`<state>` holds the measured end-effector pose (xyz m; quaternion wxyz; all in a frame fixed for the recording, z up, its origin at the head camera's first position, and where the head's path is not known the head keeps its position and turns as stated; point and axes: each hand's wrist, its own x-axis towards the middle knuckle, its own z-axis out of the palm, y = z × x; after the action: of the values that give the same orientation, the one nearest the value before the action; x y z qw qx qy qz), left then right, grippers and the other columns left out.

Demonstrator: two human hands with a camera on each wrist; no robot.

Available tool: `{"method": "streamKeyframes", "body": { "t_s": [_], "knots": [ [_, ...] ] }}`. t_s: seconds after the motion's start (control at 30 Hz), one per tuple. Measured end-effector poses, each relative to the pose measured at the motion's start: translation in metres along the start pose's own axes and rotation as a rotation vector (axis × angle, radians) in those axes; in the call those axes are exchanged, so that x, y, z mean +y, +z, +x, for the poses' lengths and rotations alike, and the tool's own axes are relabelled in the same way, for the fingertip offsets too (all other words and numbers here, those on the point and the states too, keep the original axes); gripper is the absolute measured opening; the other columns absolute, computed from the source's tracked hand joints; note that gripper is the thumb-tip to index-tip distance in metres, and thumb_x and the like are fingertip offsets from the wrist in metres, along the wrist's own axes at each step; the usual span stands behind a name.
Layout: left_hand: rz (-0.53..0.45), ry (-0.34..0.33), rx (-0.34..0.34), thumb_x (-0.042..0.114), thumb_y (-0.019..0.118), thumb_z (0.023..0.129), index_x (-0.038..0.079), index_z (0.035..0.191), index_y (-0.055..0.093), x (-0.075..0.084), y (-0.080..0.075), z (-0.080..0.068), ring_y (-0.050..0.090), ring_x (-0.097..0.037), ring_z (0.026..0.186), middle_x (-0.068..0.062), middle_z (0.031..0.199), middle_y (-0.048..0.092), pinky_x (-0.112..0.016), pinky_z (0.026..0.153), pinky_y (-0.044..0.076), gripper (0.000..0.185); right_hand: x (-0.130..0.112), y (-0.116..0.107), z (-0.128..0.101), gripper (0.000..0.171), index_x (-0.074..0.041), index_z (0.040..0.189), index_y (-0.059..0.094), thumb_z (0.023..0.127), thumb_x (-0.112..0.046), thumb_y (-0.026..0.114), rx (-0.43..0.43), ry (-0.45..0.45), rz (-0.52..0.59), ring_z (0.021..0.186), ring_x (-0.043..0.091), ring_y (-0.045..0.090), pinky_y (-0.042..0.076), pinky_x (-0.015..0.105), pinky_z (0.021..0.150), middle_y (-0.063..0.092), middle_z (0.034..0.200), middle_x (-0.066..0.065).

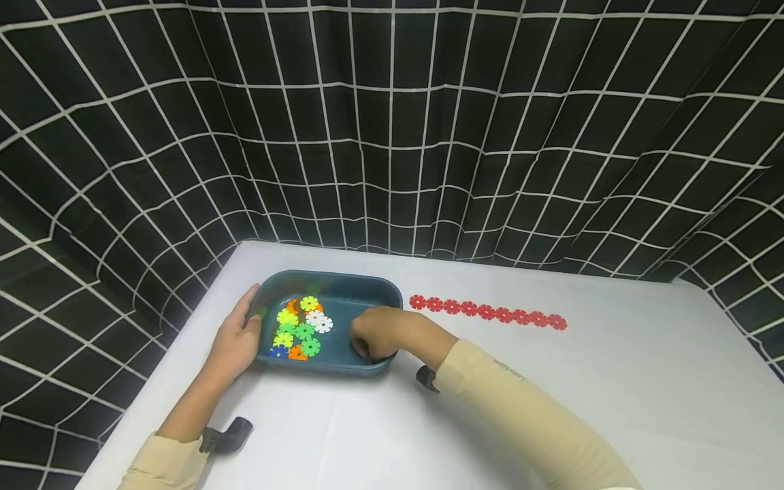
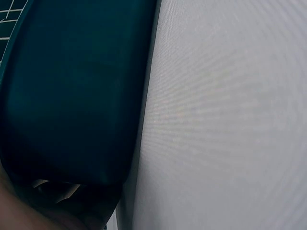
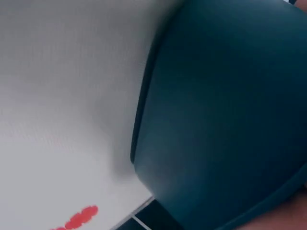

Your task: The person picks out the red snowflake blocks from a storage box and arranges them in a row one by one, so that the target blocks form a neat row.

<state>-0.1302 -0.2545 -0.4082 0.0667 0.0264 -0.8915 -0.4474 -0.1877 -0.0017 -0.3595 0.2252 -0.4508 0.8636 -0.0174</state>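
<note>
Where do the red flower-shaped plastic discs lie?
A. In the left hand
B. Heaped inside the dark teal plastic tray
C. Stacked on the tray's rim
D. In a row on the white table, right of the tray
D: the red flower-shaped plastic discs form a row on the white table, beside the dark teal plastic tray.

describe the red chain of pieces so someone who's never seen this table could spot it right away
On the white table, look just right of the teal tray that both hands touch. The red chain lies flat there, a straight row of joined flower-shaped discs. Unlike the mixed-colour loose pieces in the tray, it is all red.
</note>
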Motion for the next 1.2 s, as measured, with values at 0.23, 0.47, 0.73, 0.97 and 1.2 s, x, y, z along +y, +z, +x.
{"method": "streamKeyframes", "body": {
  "t_s": [0.23, 0.47, 0.73, 0.97, 1.2],
  "knots": [
    [0.001, 0.002, -0.002, 0.011, 0.031, 0.095, 0.018, 0.146, 0.014, 0.000, 0.001, 0.001, 0.013, -0.035, 0.133, -0.010, 0.148, 0.016, -0.058, 0.103, 0.014, 0.054, -0.004, -0.007, -0.001, 0.021, -0.016, 0.066, 0.059, 0.075, 0.002, 0.066, -0.094, 0.045, 0.006, 0.059, 0.011, 0.049, 0.044, 0.020, 0.052, 0.056, 0.063, -0.004],
    [0.010, 0.006, 0.001, 0.012, 0.031, 0.095, 0.016, 0.146, 0.015, 0.002, -0.001, 0.002, 0.013, -0.035, 0.133, -0.011, 0.148, 0.017, -0.058, 0.103, 0.014, 0.053, 0.004, -0.007, 0.001, 0.023, -0.015, 0.065, 0.062, 0.073, 0.008, 0.062, -0.014, -0.016, 0.091, 0.060, 0.010, 0.049, 0.044, 0.019, 0.052, 0.055, 0.061, -0.007],
    [0.006, 0.010, -0.003, 0.010, 0.032, 0.095, 0.014, 0.146, 0.015, 0.001, -0.002, 0.002, 0.013, -0.035, 0.133, -0.012, 0.148, 0.017, -0.058, 0.103, 0.014, 0.053, 0.014, -0.009, 0.004, 0.019, -0.012, 0.072, 0.066, 0.075, 0.006, 0.062, 0.099, -0.078, 0.342, 0.059, 0.009, 0.052, 0.049, 0.019, 0.055, 0.059, 0.063, -0.005],
    [0.003, 0.008, 0.000, 0.010, 0.031, 0.095, 0.014, 0.146, 0.015, 0.001, -0.003, 0.000, 0.013, -0.035, 0.133, -0.012, 0.148, 0.017, -0.058, 0.103, 0.014, 0.054, 0.014, -0.010, 0.002, 0.017, -0.007, 0.077, 0.066, 0.076, 0.008, 0.057, 0.184, -0.064, 0.544, 0.055, 0.015, 0.059, 0.052, 0.023, 0.053, 0.062, 0.064, 0.001],
    [0.000, 0.002, -0.003, 0.011, 0.032, 0.095, 0.016, 0.146, 0.014, -0.001, 0.000, 0.000, 0.012, -0.034, 0.134, -0.011, 0.148, 0.016, -0.058, 0.103, 0.014, 0.054, 0.021, -0.018, -0.013, 0.009, -0.002, 0.081, 0.065, 0.080, 0.005, 0.060, 0.242, 0.011, 0.813, 0.065, 0.025, 0.064, 0.055, 0.032, 0.060, 0.065, 0.071, 0.011]
  ]
}}
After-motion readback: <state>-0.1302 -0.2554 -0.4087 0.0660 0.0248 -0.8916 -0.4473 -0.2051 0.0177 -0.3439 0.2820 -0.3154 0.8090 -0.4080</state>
